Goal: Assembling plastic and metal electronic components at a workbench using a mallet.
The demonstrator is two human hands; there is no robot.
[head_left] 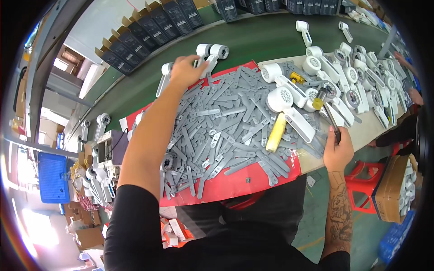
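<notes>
My left hand (184, 71) reaches over the far edge of the red sheet to the green conveyor. Its thumb and fingers close around the handle of a white handheld fan (203, 49); part of that handle is hidden. A second white fan (220, 51) lies right beside it, and another fan (166, 68) lies left of the hand. On the right, my right hand (339, 149) grips a slender dark tool (331, 116) with a yellow part pointing away from me. Its tip is near several white fans. Below my left forearm spreads a heap of grey flat strips (221, 122).
A yellow cylinder (276, 133) lies on the grey heap, over a red sheet (217, 194). Many white fans (348, 74) crowd the table's right side. Dark boxes (149, 31) line the conveyor's (253, 34) far side. A red stool (361, 185) and a carton (391, 187) stand at right.
</notes>
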